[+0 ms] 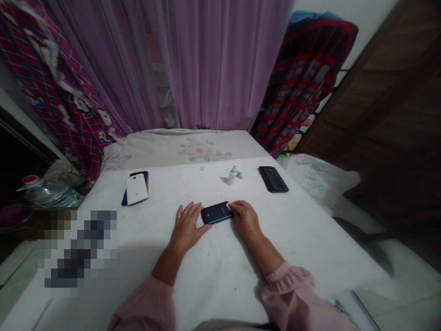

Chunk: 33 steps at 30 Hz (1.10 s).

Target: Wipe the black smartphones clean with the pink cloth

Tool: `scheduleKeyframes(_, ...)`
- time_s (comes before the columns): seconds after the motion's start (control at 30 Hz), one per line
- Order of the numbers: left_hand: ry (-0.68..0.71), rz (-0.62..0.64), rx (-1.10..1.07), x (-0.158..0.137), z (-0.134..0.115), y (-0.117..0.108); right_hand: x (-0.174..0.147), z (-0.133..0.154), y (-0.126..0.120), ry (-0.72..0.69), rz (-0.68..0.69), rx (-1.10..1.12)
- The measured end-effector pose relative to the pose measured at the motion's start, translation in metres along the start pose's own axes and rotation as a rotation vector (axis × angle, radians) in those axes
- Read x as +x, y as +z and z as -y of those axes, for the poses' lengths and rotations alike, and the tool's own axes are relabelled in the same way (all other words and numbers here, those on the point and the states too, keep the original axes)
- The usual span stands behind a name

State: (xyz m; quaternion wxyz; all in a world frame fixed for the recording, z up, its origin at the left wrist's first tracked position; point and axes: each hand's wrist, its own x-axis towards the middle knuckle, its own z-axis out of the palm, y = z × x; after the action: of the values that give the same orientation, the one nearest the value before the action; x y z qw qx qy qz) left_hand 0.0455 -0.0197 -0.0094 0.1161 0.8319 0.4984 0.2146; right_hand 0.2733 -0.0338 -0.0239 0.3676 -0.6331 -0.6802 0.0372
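A dark blue smartphone [217, 213] lies back side up on the white-covered table. My left hand [188, 225] rests at its left end, thumb at the near corner and index finger at the far one, the other fingers spread over the cloth. At the phone's right end, my right hand [245, 218] is closed in a pinch on a small pale pinkish-white piece [228, 205], whose kind I cannot make out. This piece touches or sits just over the phone's upper right corner. Beyond the phone stands a small white spray bottle [232, 175] with a blue-and-white label or packet beside it.
A white smartphone [137, 189] overlaps a dark one [124, 197] at the left. Dark smartphones [274, 179] are stacked at the right. A tiny square [202, 168] lies farther back. A plastic bag [310, 177] hangs by the right edge; a water jug [51, 193] stands left.
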Motion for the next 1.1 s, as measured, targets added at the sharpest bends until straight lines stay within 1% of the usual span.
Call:
scheduleKeyframes(0.1,-0.006,0.0,0.0,0.0,0.0,0.0,0.016,-0.001,0.005,0.063,0.051,-0.06)
scheduleKeyframes(0.17,-0.017,0.001,0.005,0.0,0.0,0.0,0.027,0.0,0.008,0.054,0.078,-0.075)
scheduleKeyframes(0.3,-0.017,0.0,0.011,0.0,0.0,0.0,0.039,0.009,0.009,-0.043,0.154,-0.073)
scheduleKeyframes(0.5,-0.04,-0.004,0.018,0.001,-0.002,0.0,0.039,0.044,0.022,-0.22,0.268,-0.052)
scheduleKeyframes(0.6,-0.061,0.0,0.013,0.001,-0.003,-0.001,0.036,0.058,0.031,-0.29,0.273,-0.048)
scheduleKeyframes(0.7,-0.081,0.007,0.006,0.002,-0.004,-0.001,0.029,0.063,0.033,-0.313,0.239,-0.016)
scheduleKeyframes(0.8,-0.087,-0.001,-0.004,0.002,-0.004,-0.002,0.022,0.064,0.028,-0.333,0.238,0.034)
scheduleKeyframes(0.93,-0.07,-0.022,-0.001,0.002,-0.002,0.0,0.013,0.061,0.014,-0.415,0.26,0.121)
scheduleKeyframes(1.0,-0.059,-0.037,0.003,0.002,-0.001,0.001,0.007,0.056,0.006,-0.441,0.247,0.147)
scheduleKeyframes(1.1,-0.048,-0.041,0.001,0.001,0.0,0.001,-0.004,0.041,-0.005,-0.414,0.193,0.148)
